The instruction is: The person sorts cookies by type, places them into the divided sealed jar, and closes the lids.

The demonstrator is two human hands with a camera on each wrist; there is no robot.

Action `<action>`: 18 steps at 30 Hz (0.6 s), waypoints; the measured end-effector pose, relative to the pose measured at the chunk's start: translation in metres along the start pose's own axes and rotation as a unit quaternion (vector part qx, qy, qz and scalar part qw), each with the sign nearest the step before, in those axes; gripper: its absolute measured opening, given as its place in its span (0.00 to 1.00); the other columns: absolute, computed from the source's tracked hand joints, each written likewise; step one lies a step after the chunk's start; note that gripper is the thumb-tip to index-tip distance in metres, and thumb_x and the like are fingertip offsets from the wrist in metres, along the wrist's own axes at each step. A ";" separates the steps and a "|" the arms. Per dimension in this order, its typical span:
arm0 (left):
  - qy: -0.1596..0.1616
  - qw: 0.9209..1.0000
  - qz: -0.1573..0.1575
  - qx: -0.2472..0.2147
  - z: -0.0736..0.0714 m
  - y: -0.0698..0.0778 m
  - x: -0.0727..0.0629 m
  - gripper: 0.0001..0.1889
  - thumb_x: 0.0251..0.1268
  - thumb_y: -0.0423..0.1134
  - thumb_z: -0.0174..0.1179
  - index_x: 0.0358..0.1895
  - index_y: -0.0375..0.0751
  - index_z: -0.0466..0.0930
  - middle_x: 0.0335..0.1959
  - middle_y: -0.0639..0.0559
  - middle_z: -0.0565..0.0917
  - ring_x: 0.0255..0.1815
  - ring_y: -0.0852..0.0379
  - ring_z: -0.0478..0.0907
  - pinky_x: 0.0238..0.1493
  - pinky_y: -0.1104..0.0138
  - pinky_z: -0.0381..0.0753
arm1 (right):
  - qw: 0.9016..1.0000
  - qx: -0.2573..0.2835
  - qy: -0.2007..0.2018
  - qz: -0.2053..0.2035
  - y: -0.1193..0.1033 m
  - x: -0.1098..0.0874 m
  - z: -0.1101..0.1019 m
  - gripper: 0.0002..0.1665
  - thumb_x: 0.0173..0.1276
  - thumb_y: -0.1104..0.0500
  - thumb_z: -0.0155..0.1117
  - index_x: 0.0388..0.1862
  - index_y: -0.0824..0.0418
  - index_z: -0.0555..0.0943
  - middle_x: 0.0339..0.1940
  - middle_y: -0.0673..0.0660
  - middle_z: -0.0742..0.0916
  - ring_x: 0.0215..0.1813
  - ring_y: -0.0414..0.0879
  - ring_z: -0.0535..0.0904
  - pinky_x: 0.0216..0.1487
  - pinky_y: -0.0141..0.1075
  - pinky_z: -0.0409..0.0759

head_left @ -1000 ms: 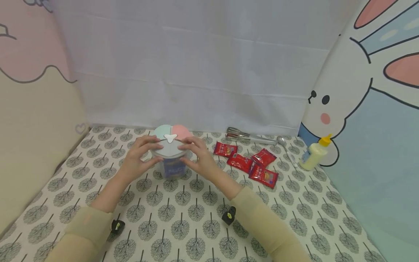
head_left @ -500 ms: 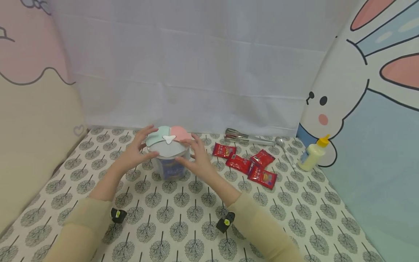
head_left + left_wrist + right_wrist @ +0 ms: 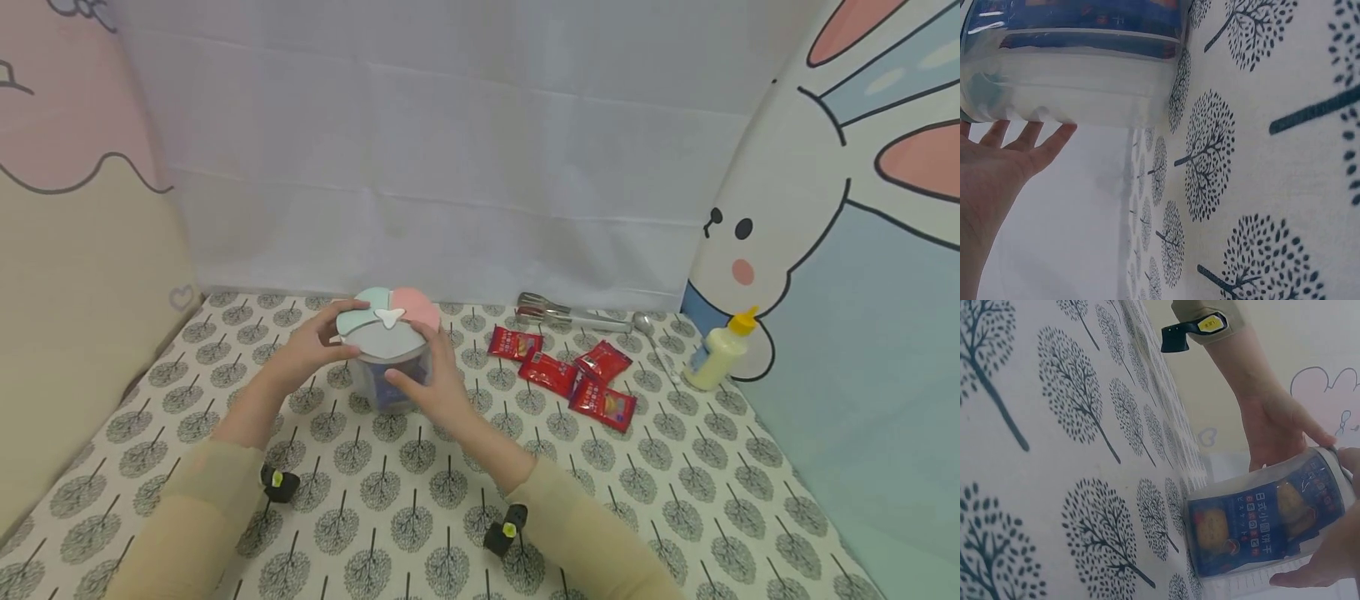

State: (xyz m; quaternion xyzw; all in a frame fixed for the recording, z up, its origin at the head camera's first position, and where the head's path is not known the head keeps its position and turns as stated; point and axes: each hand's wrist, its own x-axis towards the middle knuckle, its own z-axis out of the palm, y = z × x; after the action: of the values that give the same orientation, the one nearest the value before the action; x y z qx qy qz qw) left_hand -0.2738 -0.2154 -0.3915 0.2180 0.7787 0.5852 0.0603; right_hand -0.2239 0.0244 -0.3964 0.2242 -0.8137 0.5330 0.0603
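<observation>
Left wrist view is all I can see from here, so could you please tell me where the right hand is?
Observer: In the head view, the right hand is at the right side of the container.
Operator: Thank you; what does the top of the container look like?
Observer: It has a lid with mint, pink and pale grey sections.
Operator: And does anything lie farther to the right, please?
Observer: Yes, small red packets lie there, some overlapping.
</observation>
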 end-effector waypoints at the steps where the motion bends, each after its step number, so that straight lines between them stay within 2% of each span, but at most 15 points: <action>1: 0.007 1.000 -0.002 0.007 0.003 0.002 0.000 0.36 0.63 0.35 0.61 0.72 0.53 0.56 0.75 0.48 0.51 0.66 0.40 0.63 0.57 0.61 0.76 | 1.000 -0.007 0.000 -0.003 0.001 0.001 -0.001 0.48 0.58 0.30 0.59 0.72 0.45 0.56 0.76 0.57 0.55 0.76 0.57 0.49 0.70 0.62 0.53; 3: 0.025 0.999 0.001 0.023 0.009 0.007 0.000 0.36 0.61 0.37 0.63 0.72 0.53 0.57 0.76 0.48 0.49 0.67 0.38 0.63 0.56 0.61 0.78 | 1.000 -0.022 -0.001 -0.006 0.004 0.002 -0.006 0.49 0.56 0.28 0.58 0.72 0.45 0.57 0.76 0.56 0.56 0.76 0.58 0.47 0.70 0.62 0.52; 6: 0.060 0.997 0.012 0.049 0.022 0.014 0.001 0.37 0.58 0.40 0.66 0.70 0.52 0.59 0.76 0.47 0.50 0.66 0.36 0.64 0.59 0.53 0.76 | 1.000 -0.022 -0.009 -0.003 0.005 0.004 -0.015 0.48 0.57 0.29 0.59 0.72 0.44 0.57 0.75 0.57 0.59 0.75 0.58 0.50 0.69 0.62 0.57; 9: 0.101 0.991 0.020 0.081 0.036 0.020 0.002 0.37 0.53 0.43 0.69 0.68 0.51 0.63 0.73 0.45 0.55 0.63 0.39 0.65 0.61 0.47 0.72 | 1.000 -0.009 -0.014 0.006 0.005 0.005 -0.024 0.45 0.59 0.35 0.63 0.71 0.44 0.59 0.72 0.55 0.63 0.72 0.56 0.59 0.65 0.57 0.67; 12: 0.132 0.984 0.015 0.115 0.051 0.024 0.003 0.39 0.49 0.48 0.72 0.66 0.51 0.65 0.72 0.44 0.55 0.63 0.43 0.63 0.61 0.47 0.70 | 1.000 -0.003 -0.016 0.019 0.010 0.007 -0.031 0.42 0.58 0.39 0.66 0.70 0.42 0.61 0.70 0.54 0.66 0.66 0.52 0.66 0.61 0.50 0.74; 15: 0.147 0.980 0.002 0.132 0.064 0.029 0.002 0.41 0.45 0.51 0.73 0.66 0.50 0.66 0.72 0.41 0.54 0.65 0.43 0.60 0.61 0.47 0.71 | 1.000 -0.005 -0.023 0.017 0.018 0.010 -0.039 0.42 0.57 0.38 0.67 0.68 0.40 0.63 0.68 0.53 0.68 0.62 0.50 0.69 0.57 0.46 0.76; 18: 0.150 0.979 -0.014 0.134 0.073 0.035 -0.001 0.42 0.45 0.53 0.72 0.66 0.49 0.65 0.71 0.39 0.53 0.66 0.41 0.59 0.61 0.48 0.72 | 0.999 0.002 -0.050 0.012 0.025 0.012 -0.052 0.42 0.55 0.36 0.67 0.68 0.38 0.64 0.67 0.51 0.69 0.60 0.50 0.70 0.57 0.45 0.77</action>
State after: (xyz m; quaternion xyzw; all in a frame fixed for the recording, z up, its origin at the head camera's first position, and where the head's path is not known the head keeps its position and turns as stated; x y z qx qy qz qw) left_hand -0.2377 -0.1438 -0.3818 0.1230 0.8532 0.5007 -0.0791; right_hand -0.2531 0.0758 -0.3910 0.2412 -0.8170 0.5236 0.0125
